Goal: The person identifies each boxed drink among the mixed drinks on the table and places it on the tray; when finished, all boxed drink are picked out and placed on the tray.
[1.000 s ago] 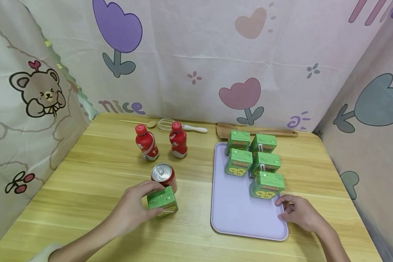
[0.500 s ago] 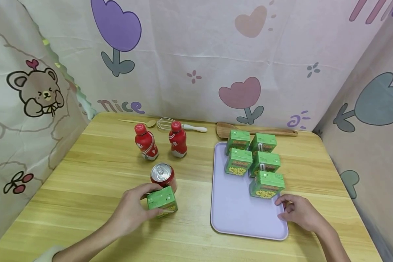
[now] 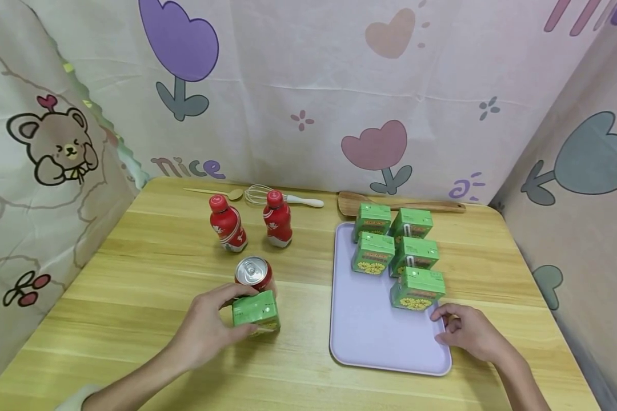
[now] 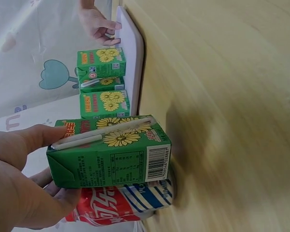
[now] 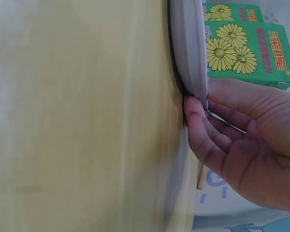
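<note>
My left hand (image 3: 205, 325) grips a green drink carton (image 3: 256, 313) between thumb and fingers. In the left wrist view a wrapped straw runs along this carton (image 4: 108, 159), and yellow flowers are printed on it. Right behind it stands a red soda can (image 3: 254, 271), partly hidden by hand and carton. My right hand (image 3: 468, 334) pinches the right rim of a pale purple tray (image 3: 370, 337); the right wrist view has the thumb above the rim and curled fingers (image 5: 208, 140) below. Several matching cartons (image 3: 418, 288) stand upright in the tray's far part.
Two red bottles (image 3: 227, 225) stand behind the can. A spoon (image 3: 233, 194), a whisk (image 3: 288, 197) and a wooden spatula (image 3: 401, 204) lie along the table's back edge. Printed cloth (image 3: 298, 68) hangs behind and at both sides.
The carton in my left hand has turned and shifted slightly. My right hand keeps its hold on the tray, and the view has drifted a little.
</note>
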`<state>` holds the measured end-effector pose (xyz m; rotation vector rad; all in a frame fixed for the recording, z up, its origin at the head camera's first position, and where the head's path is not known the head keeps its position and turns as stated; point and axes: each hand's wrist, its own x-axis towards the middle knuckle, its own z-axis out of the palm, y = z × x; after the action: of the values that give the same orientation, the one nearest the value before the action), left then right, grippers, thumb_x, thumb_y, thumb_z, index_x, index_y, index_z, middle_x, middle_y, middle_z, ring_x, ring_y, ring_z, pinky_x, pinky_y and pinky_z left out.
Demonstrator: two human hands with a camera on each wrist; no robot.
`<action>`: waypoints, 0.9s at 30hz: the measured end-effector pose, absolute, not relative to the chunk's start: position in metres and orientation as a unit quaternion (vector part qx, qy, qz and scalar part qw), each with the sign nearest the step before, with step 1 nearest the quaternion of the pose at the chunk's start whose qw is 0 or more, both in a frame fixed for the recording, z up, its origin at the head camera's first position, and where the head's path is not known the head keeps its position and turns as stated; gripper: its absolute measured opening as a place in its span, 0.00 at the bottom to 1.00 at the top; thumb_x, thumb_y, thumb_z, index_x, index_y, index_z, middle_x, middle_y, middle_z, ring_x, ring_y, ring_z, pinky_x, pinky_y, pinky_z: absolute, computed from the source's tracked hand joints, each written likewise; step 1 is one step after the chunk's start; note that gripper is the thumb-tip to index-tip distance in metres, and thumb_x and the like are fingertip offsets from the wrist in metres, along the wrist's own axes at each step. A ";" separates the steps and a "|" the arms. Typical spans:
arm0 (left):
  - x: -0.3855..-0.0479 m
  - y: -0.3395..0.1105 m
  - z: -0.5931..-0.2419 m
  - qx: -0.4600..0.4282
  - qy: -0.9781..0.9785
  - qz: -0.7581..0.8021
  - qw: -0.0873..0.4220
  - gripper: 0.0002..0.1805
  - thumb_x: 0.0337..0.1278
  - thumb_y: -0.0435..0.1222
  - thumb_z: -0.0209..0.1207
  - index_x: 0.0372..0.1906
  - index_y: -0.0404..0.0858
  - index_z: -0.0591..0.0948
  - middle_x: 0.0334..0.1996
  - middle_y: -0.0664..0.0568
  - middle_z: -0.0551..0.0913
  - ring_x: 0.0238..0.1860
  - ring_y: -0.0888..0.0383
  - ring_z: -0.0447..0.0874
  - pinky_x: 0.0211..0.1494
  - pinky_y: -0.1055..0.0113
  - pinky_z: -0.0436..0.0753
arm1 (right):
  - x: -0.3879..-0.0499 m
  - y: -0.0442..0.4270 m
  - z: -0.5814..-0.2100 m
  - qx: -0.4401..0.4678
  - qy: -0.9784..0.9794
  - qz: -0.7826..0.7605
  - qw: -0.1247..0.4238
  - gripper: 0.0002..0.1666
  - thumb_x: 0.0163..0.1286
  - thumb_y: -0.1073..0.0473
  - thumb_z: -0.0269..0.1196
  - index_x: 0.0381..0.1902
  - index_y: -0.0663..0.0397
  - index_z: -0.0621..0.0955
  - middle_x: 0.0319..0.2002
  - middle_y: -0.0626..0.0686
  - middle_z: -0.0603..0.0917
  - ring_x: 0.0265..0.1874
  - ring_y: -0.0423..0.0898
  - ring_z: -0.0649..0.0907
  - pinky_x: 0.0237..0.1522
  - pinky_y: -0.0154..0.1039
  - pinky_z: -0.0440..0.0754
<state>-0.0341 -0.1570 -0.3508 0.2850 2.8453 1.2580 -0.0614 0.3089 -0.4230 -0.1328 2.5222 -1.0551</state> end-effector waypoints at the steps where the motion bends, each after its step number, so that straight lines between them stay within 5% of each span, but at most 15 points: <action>1: -0.035 -0.157 -0.350 0.095 0.910 0.403 0.005 0.26 0.32 0.32 0.75 0.44 0.52 0.81 0.45 0.61 0.83 0.46 0.61 0.80 0.49 0.64 0.81 | -0.061 0.309 -0.423 -0.048 0.902 -0.378 0.201 0.19 0.52 0.66 0.70 0.43 0.62 0.79 0.26 0.51 0.75 0.22 0.36 0.72 0.23 0.30 0.73; 27: -0.057 -0.122 -0.328 0.153 0.868 0.473 0.009 0.25 0.36 0.36 0.74 0.47 0.52 0.82 0.47 0.61 0.82 0.47 0.60 0.77 0.46 0.68 0.81 | -0.061 0.309 -0.423 -0.036 0.904 -0.376 0.199 0.19 0.52 0.66 0.71 0.42 0.61 0.79 0.26 0.51 0.74 0.22 0.37 0.72 0.23 0.30 0.72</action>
<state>-0.0568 -0.1225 -0.3283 0.4785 2.7100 1.4760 -0.0606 0.3086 -0.4233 -0.1003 2.5288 -1.0510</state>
